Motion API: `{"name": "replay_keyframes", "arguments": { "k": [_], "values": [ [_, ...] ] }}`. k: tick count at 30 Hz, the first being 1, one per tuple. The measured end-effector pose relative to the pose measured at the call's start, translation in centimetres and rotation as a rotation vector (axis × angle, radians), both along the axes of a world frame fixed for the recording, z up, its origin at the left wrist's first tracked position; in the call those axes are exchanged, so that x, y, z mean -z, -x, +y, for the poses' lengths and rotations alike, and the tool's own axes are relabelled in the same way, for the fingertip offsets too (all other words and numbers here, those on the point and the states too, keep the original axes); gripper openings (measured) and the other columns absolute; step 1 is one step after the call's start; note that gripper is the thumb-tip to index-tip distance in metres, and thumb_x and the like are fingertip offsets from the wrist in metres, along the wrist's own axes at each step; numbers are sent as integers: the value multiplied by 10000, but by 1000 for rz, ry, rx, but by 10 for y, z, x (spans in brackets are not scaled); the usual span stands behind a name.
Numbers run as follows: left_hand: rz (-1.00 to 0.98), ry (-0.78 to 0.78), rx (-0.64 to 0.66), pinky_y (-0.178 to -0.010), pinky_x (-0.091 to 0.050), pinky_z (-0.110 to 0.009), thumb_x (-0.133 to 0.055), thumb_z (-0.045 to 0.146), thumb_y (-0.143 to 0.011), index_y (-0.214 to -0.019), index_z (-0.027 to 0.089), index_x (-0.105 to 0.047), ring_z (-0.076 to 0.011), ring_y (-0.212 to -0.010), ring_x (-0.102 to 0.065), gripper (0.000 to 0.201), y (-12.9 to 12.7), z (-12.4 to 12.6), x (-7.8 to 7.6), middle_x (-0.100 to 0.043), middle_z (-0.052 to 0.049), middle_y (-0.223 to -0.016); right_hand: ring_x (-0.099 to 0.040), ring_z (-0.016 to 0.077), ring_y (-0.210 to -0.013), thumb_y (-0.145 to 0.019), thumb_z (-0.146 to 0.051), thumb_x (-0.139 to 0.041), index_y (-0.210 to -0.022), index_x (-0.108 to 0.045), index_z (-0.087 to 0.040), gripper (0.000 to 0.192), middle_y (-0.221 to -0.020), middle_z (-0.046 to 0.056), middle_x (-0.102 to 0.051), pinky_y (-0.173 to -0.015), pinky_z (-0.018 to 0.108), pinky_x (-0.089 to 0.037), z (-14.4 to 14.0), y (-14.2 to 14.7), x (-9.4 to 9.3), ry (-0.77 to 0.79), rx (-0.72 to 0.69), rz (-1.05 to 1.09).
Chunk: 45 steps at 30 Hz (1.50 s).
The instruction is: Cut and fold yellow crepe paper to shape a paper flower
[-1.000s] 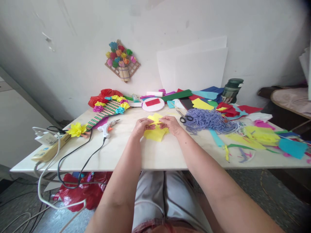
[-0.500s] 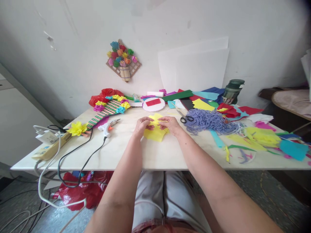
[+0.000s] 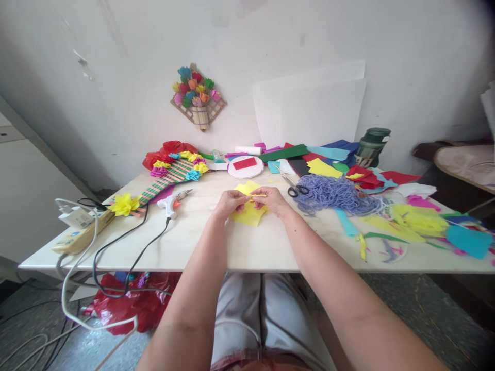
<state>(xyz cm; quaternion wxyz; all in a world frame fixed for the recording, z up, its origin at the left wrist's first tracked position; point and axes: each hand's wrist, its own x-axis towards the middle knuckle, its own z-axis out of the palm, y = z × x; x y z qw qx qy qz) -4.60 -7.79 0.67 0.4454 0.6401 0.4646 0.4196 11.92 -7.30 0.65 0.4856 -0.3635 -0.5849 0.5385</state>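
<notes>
My left hand [image 3: 231, 202] and my right hand [image 3: 271, 201] meet close together over the middle of the table. Both pinch a small folded piece of yellow crepe paper [image 3: 257, 196] between their fingertips. Underneath, more yellow crepe sheets [image 3: 247, 217] lie flat on the tabletop, partly hidden by the fingers. Behind the hands is a white oval disc [image 3: 234, 172] carrying a red paper rectangle [image 3: 245, 163]. Black-handled scissors [image 3: 298, 191] rest just right of my right hand.
A white glue gun [image 3: 170, 204] and a power strip [image 3: 83, 234] with cords occupy the left. Near them lies a flower-trimmed woven stick piece [image 3: 170, 178]. Purple yarn [image 3: 336, 193], scattered paper scraps [image 3: 417, 219] and a dark green bottle [image 3: 372, 147] stand on the right.
My hands have come closer together, and the yellow paper between them looks narrower and more gathered. The lower yellow sheets stay in place.
</notes>
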Motion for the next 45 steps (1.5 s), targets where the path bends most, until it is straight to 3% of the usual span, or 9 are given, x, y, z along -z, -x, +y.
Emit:
{"name": "replay_keyframes", "arguments": {
  "k": [9, 14, 18, 24, 30, 38, 45],
  "values": [
    [-33, -5, -31, -391, -321, -190, -650, 417, -610, -653, 126, -568, -65, -368, -435, 305, 0, 2, 2, -520, 16, -444, -574, 105, -443, -590, -218, -686, -725, -613, -118, 184, -541, 10, -611, -391, 182, -450, 3, -1, 1, 23, 36, 15],
    [-162, 1, -4, -387, -290, -188, -675, 411, -581, -588, 135, -521, -50, -361, -413, 315, 1, 1, 0, -509, 28, -443, -582, 125, -452, -671, -336, -603, -744, -607, -113, 234, -506, 8, -579, -400, 204, -447, 1, -6, -4, 23, 48, 157],
    [-250, 44, 1, -371, -247, -184, -688, 396, -569, -572, 135, -507, -36, -347, -387, 318, 3, 1, 0, -501, 32, -443, -605, 145, -508, -667, -274, -550, -824, -602, -123, 224, -589, 29, -622, -443, 232, -462, 2, -10, -4, 14, -16, 265],
    [-313, 119, -6, -358, -221, -182, -702, 381, -556, -580, 130, -512, -30, -336, -370, 316, 3, 0, -2, -480, 34, -431, -600, 130, -525, -603, -172, -573, -849, -604, -137, 251, -643, 24, -645, -475, 227, -462, 3, -11, -3, -3, -6, 221],
    [-307, 117, -5, -357, -217, -177, -698, 377, -561, -579, 130, -508, -26, -337, -366, 312, 2, -1, -1, -477, 35, -436, -599, 139, -521, -657, -258, -559, -820, -606, -126, 215, -642, 54, -655, -463, 233, -455, 1, -10, -5, 17, -66, 230],
    [-267, 31, 3, -373, -258, -182, -687, 376, -578, -578, 136, -500, -41, -351, -400, 305, 2, 2, 1, -502, 31, -449, -548, 95, -441, -664, -336, -614, -638, -572, -118, 223, -627, 80, -658, -377, 182, -385, -2, -6, -8, 55, 79, 83],
    [-211, -32, -18, -385, -281, -191, -684, 417, -566, -602, 136, -528, -51, -362, -414, 324, -1, 0, -1, -515, 27, -450, -528, 82, -411, -641, -290, -617, -584, -555, -130, 180, -541, 44, -638, -377, 172, -351, 0, -6, -4, 42, 128, 129]
  ]
}}
